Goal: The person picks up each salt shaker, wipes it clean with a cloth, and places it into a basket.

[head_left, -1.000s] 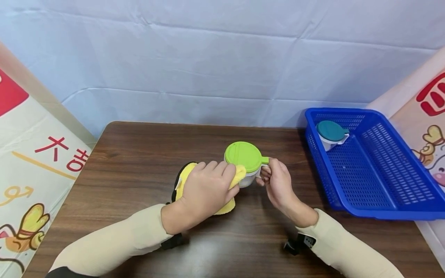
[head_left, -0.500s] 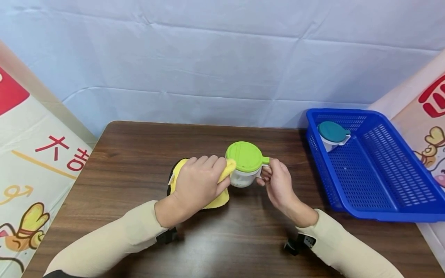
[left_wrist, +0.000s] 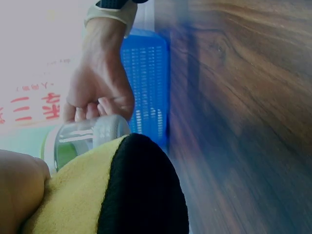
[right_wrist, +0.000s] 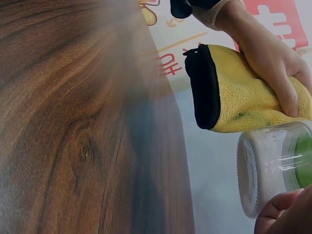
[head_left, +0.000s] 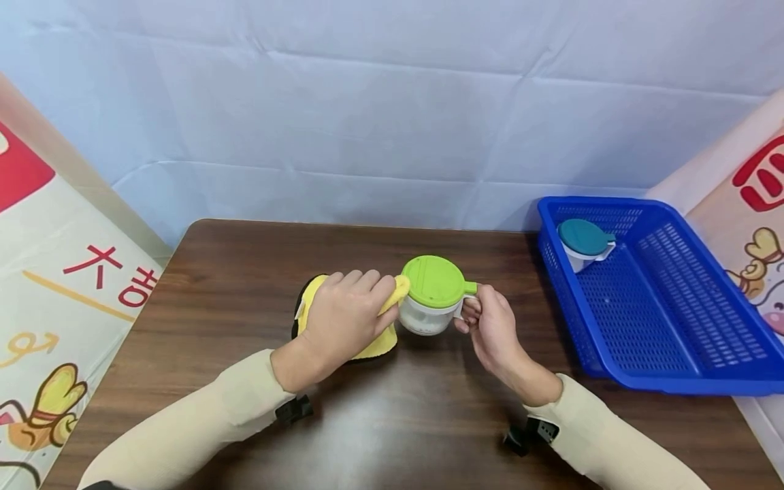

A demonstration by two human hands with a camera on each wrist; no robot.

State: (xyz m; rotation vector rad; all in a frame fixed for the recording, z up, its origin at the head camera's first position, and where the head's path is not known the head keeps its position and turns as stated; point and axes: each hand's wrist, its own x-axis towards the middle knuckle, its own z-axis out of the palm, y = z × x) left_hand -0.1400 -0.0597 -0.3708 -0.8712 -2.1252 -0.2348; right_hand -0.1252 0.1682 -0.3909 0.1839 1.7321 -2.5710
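Note:
A clear seasoning jar with a lime-green lid (head_left: 433, 280) is held off the table by its side handle in my right hand (head_left: 495, 330), whose fingers curl round that handle. My left hand (head_left: 348, 314) grips a yellow cloth (head_left: 378, 344) with a black edge, just left of the jar. In the right wrist view the cloth (right_wrist: 231, 95) lies right against or very near the glass side of the jar (right_wrist: 270, 161); whether they touch I cannot tell. The left wrist view has the cloth (left_wrist: 80, 190) covering part of the jar (left_wrist: 85, 136).
A blue plastic basket (head_left: 603, 350) stands at the right of the brown wooden table (head_left: 245, 272). Inside its back left corner is another handled jar with a teal lid (head_left: 583, 236). A pale cloth backdrop (head_left: 380, 122) hangs behind, with printed panels at both sides.
My left hand has drawn the cloth leftward, away from the front of the jar, so more of the clear body shows. The right hand and jar have hardly moved.

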